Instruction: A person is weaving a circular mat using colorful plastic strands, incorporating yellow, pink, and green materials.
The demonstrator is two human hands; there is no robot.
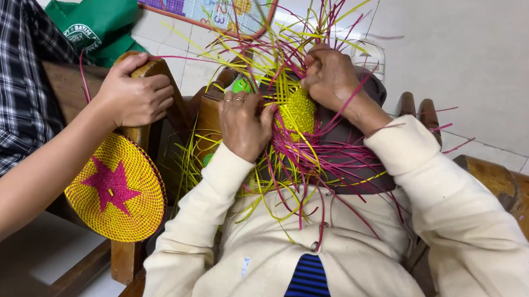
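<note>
The person wearing the camera, in cream long sleeves, works on one partly woven piece of yellow and magenta plastic strips (299, 115), held over a dark rounded form (350, 156) in front of the chest, between two wooden chair arms. Loose strip ends fan out from it on all sides.

The right hand (332, 78) lies on the upper edge of the weave, its grip closed narrow on strips at the top of the yellow woven patch. The left hand (244, 122), with rings on two fingers, presses against the left side of the piece, fingers curled; whether its grip pinches a strip cannot be told.

To the left, another person's hand (134, 96) closes over the top of a wooden chair arm (160, 72). Just below that hand, one finished round yellow woven disc with a magenta star (117, 189) leans against the chair.

A crumpled green cloth bag (99, 25) lies on the tiled floor behind.
</note>
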